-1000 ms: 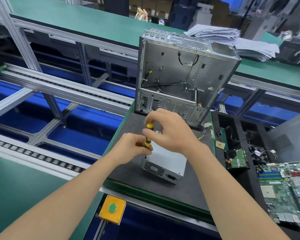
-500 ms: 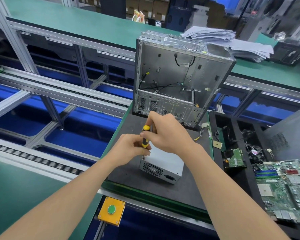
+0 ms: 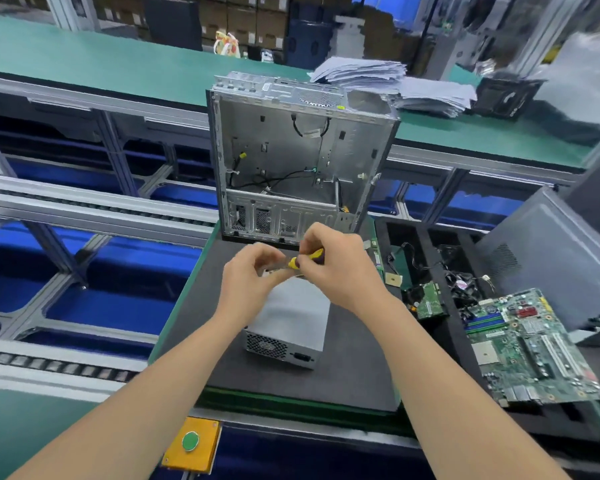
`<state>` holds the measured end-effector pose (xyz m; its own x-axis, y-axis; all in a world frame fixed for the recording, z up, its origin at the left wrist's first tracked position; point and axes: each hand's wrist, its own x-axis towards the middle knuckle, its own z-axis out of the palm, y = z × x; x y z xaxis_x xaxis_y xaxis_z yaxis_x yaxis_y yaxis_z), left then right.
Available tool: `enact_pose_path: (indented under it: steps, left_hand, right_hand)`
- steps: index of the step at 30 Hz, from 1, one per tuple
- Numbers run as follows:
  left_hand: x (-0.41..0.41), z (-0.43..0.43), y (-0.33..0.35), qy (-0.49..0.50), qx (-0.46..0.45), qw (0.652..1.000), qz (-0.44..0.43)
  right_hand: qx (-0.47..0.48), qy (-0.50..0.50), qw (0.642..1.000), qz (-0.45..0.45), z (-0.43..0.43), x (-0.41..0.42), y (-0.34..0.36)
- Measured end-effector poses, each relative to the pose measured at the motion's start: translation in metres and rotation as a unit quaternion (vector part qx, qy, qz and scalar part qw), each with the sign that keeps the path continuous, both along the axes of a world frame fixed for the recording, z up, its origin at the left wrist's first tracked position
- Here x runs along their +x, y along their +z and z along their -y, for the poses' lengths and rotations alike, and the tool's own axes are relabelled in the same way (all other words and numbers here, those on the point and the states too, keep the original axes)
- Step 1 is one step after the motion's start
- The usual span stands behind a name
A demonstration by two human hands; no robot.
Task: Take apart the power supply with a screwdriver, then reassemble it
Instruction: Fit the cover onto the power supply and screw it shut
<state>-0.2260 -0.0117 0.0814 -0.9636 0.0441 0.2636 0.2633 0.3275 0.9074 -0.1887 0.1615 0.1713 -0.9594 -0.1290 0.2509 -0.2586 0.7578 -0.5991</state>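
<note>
On the black foam mat (image 3: 354,368), just before the open grey metal computer case (image 3: 298,161), the grey metal power supply box (image 3: 291,317) lies flat. Any screw at the tool's tip could drop and roll off if the pinch slips, though none shows. Above the box, the right hand (image 3: 340,271) curls round the yellow-and-black screwdriver (image 3: 307,258) held near level, and the left hand (image 3: 253,275) pinches its shaft end with curled fingertips

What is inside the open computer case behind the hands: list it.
The computer case holds loose black cables, a yellow connector and bare metal walls. The right hand covers part of its lower edge; what lies there is hidden.
</note>
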Motion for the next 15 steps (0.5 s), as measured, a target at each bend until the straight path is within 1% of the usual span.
enact_pose_path:
  steps: [1, 3, 5, 7, 9, 12, 15]
  left_hand:
    - [-0.002, -0.015, 0.002, 0.02, -0.02, 1.0, -0.007]
    - [-0.004, -0.047, 0.005, 0.022, -0.031, 0.999, 0.026]
    - [-0.003, -0.082, 0.006, -0.033, -0.045, 0.996, 0.076]
    - [-0.001, -0.12, 0.002, -0.112, -0.118, 0.983, 0.083]
    - [0.004, -0.159, -0.004, -0.201, -0.201, 0.956, 0.074]
    - [0.015, -0.215, -0.019, -0.328, -0.294, 0.896, 0.056]
    - [0.026, -0.263, -0.042, -0.402, -0.364, 0.839, 0.05]
  right_hand:
    - [-0.002, -0.023, 1.0, -0.002, -0.015, 0.001, 0.0]
    - [-0.005, -0.071, 0.997, 0.008, -0.048, 0.005, -0.002]
    - [-0.003, -0.116, 0.993, 0.025, -0.086, 0.011, -0.006]
    - [-0.003, -0.15, 0.988, 0.042, -0.126, 0.021, -0.014]
    - [-0.006, -0.18, 0.982, 0.065, -0.166, 0.033, -0.026]
    - [0.015, -0.212, 0.971, 0.107, -0.217, 0.054, -0.052]
    - [0.016, -0.222, 0.965, 0.141, -0.255, 0.07, -0.082]
